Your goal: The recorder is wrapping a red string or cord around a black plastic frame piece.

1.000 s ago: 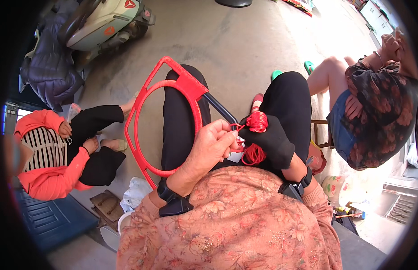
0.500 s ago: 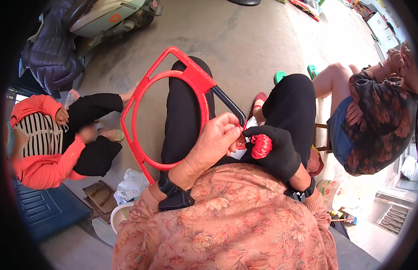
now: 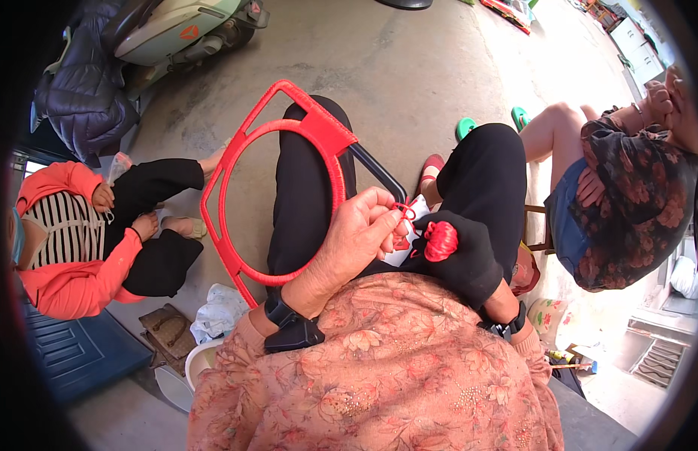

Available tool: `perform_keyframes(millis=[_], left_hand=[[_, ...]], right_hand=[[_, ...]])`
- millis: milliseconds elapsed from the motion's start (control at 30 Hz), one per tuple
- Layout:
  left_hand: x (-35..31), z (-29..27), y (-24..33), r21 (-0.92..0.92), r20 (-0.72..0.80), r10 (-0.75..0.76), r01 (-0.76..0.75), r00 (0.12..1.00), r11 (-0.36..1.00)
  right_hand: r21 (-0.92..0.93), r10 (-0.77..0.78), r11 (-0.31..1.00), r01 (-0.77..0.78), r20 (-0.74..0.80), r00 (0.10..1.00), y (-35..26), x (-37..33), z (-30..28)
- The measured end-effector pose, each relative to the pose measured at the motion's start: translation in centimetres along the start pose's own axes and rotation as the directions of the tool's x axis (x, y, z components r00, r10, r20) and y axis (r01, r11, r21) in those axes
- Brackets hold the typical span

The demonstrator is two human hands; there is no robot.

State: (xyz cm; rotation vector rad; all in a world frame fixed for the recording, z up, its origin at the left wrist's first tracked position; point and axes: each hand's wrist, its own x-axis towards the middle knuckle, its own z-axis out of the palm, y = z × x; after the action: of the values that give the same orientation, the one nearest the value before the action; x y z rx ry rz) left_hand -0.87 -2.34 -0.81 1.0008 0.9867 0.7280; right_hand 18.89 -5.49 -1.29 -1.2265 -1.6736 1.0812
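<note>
A hexagon-shaped frame with an inner ring [image 3: 321, 135], mostly wrapped in red cord, leans over my left thigh. One side is a bare black bar [image 3: 380, 173], which runs down to my left hand [image 3: 356, 234]. The bare fingers of that hand are pinched at the bar's lower end, on the red cord there. A thin loop of red cord [image 3: 409, 213] shows beside the fingertips. My right hand [image 3: 469, 259], in a black glove, is closed around a wound bundle of glossy red cord [image 3: 441, 240]. Its fingertips are partly hidden by the bundle.
A person in a coral jacket [image 3: 78, 289] sits at the left, another in a dark floral top [image 3: 638, 203] at the right. A scooter [image 3: 183, 34] stands at the far left. Green slippers [image 3: 465, 128] lie beyond my right knee. A pale basin [image 3: 201, 359] is by my left elbow.
My right hand and the cord bundle have shifted slightly right and down. A thin loop of cord now shows between my hands. The frame has moved a little to the left.
</note>
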Motion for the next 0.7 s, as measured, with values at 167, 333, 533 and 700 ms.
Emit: perform_keyframes(millis=[167, 333, 533, 700], left_hand=[[-0.2, 0.1, 0.4, 0.003, -0.002, -0.011, 0.011, 1.000, 1.000], [-0.1, -0.1, 0.0, 0.002, -0.013, -0.001, 0.001, 1.000, 1.000], [-0.2, -0.3, 0.0, -0.044, -0.012, -0.018, 0.017, 1.000, 0.999], [-0.3, -0.2, 0.2, -0.043, 0.016, -0.004, 0.005, 1.000, 0.999]], right_hand=[[0.363, 0.401, 0.848, -0.386, 0.037, 0.915, -1.4, 1.7, 0.2], [0.317, 0.258, 0.908, -0.273, 0.089, 0.962, -0.5, 1.8, 0.7], [-0.196, -0.068, 0.976, 0.098, 0.157, 0.985, -1.7, 1.5, 0.0], [0.053, 0.115, 0.993, -0.108, -0.154, 0.981, -0.3, 1.2, 0.7]])
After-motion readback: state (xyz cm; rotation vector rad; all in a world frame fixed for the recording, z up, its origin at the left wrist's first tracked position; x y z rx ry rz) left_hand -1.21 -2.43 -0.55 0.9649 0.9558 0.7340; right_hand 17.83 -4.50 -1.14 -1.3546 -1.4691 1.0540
